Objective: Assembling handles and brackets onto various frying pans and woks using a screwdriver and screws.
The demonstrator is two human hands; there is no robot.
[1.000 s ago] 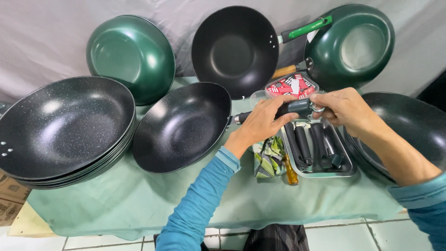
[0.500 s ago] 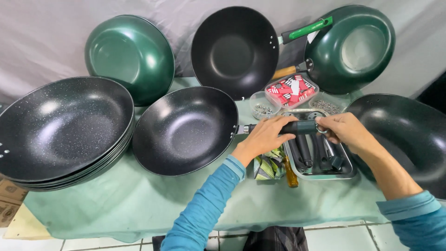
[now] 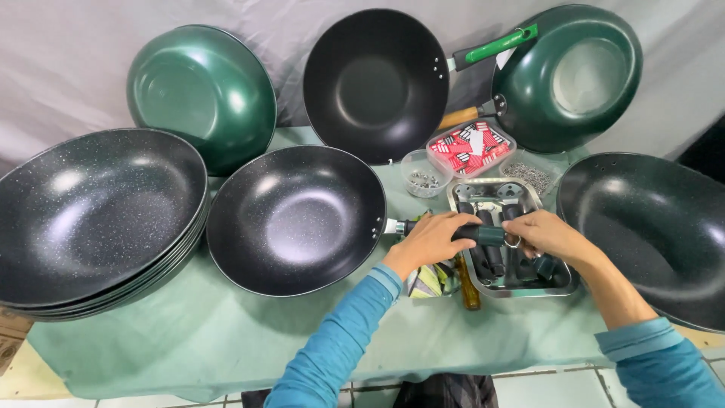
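Both hands meet at the dark handle (image 3: 483, 233) beside the black wok (image 3: 296, 219) on the counter (image 3: 226, 332). Left hand (image 3: 429, 240) is wrapped around the handle near the wok's rim; right hand (image 3: 550, 236) pinches its far end over the steel tray (image 3: 529, 285). The wok looks heavy, rigid and slick-coated; the handle seems the surest hold.

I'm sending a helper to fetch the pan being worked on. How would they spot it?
On the green-covered table, find the stack of speckled pans at the left. The black pan right beside it is the only one with a dark handle gripped by both hands.
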